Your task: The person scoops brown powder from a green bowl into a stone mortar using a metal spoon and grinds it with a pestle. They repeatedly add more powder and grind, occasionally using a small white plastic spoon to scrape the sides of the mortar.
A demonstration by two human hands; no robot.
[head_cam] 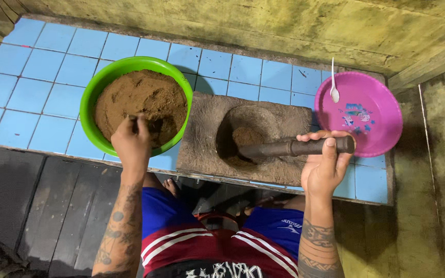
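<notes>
**Two hands at bowl and mortar, tiled counter**

Here, the right hand [325, 167] is closed around the outer end of a dark pestle [294, 148]: fingers wrapped over the top, thumb laid across the near side. Firm full-hand grip, no gap visible between fingers and shaft.

The left hand [131, 140] is curled, fingertips down in the brown powder [140, 103] inside the green bowl [91, 98]. It seems to pinch something small and dark, perhaps a spoon handle; cannot tell for certain, so the exact hold stays unresolved.

Edges and room: the stone mortar [202, 139] sits on the front edge of the blue tiled counter [32, 87], just beside the bowl on its left and near a pink plate [382, 128] on its right. The bowl's near rim overhangs or meets the counter's front edge. A white spoon [334, 85] rests on the plate's far rim. Bare tiles lie to the left and behind the bowl; the wall closes off the back and a wall corner crowds the plate's right side.

Pestle axis: nearly horizontal, running left to right across the view, slightly lower on the left. Its working end points left into the mortar's hollow, touching a small heap of brown powder; its handle end points toward the plate.
</notes>
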